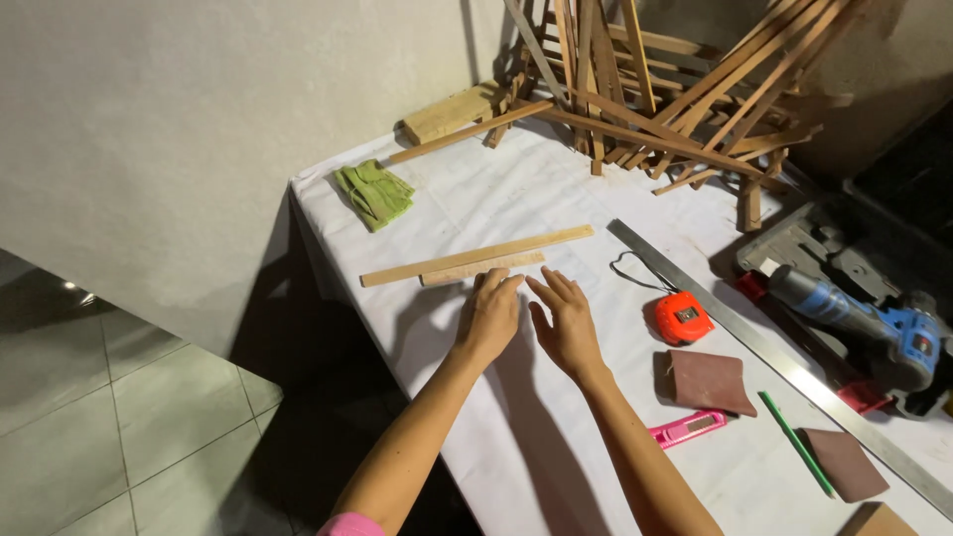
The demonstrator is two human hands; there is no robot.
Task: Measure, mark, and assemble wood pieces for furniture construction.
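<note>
Both hands lay flat and empty on the white-covered worktop [516, 199], the left hand [488, 316] with its fingers [496, 283] held together and just touching the near edge of the short wooden strip [482, 268], the right hand [564, 323] beside it with fingers slightly spread and holding nothing. The short wooden strip lay against the long wooden strip [476, 255], both running slantwise across the middle of the worktop, just beyond the fingertips. To handle the strips well, it seemed wise to press down evenly with flat fingers and keep the two edges flush, since such thin, light wood would likely slide on the cloth or skew if pushed from one end only. To the right lay an orange tape measure [681, 318] with a black loop, a long metal ruler [784, 367], two brown pieces of sandpaper [710, 382], a pink utility knife [688, 429], a green pencil [797, 445] and a blue power drill [874, 323]. A pair of green gloves [374, 193] sat near the far left corner, and a heap of wooden slats [675, 89] leaned at the back. As for labels, the tape measure bore a small pale square panel on its face; its print was too small to tell.
</note>
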